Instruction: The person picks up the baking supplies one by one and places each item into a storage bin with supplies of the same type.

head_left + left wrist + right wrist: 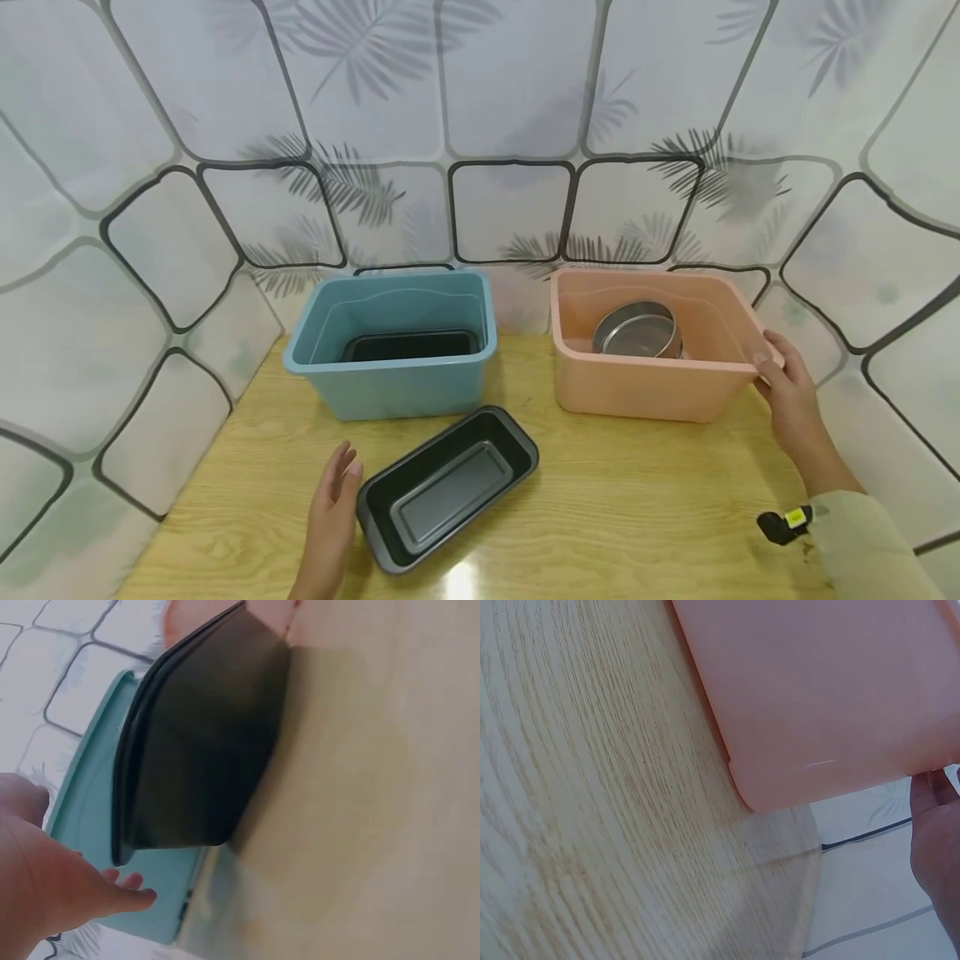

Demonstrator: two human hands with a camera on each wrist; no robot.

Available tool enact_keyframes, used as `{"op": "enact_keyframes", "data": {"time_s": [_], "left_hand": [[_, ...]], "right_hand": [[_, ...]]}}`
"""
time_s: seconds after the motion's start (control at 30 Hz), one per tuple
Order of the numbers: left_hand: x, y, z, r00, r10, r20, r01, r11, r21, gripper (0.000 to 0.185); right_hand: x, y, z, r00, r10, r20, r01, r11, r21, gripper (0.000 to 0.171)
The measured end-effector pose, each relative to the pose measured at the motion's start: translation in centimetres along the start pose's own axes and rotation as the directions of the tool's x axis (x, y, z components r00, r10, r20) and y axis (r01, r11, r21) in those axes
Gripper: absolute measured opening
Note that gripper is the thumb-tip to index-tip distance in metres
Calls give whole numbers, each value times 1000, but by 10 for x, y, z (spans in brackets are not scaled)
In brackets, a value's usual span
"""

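A dark grey loaf pan (453,483) lies at a slant on the wooden table, its inside facing up. Beside its left end is my left hand (333,508), fingers loosely extended and holding nothing; the left wrist view shows the hand (67,877) just off the pan's rim (124,787). At the right, my right hand (791,400) grips the rim corner of a pink plastic bin (637,392), thumb over the edge and fingers beneath. Inside that bin sits a round metal pan (637,329), its lower part hidden by the front wall.
A blue plastic bin (397,392) stands left of the pink one, with another dark pan (412,345) inside. Patterned curtain (510,208) surrounds the wooden table (637,500) at the back and both sides. A black tag with a yellow label (795,518) hangs at my right cuff.
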State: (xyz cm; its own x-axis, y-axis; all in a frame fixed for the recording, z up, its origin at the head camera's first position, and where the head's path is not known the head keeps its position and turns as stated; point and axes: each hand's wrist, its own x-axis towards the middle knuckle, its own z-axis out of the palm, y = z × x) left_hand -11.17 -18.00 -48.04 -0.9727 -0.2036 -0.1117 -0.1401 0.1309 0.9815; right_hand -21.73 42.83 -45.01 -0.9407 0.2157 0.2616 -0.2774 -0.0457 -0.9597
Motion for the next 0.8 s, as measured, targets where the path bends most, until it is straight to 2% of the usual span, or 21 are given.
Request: {"op": "enact_keyframes", "data": {"time_s": [0.17, 0.43, 0.8], "left_hand": [[-11, -10, 9, 999, -26, 21, 25, 999, 27, 68], [-20, -15, 17, 998, -67, 14, 66, 993, 95, 66], [-35, -23, 24, 992, -124, 7, 123, 989, 85, 69]], "right_hand": [[-1, -1, -1, 1000, 12, 4, -12, 1000, -2, 52], [-3, 0, 0, 1000, 10, -17, -9, 999, 52, 51], [-1, 1, 1, 1000, 7, -17, -6, 1000, 28, 52]]}}
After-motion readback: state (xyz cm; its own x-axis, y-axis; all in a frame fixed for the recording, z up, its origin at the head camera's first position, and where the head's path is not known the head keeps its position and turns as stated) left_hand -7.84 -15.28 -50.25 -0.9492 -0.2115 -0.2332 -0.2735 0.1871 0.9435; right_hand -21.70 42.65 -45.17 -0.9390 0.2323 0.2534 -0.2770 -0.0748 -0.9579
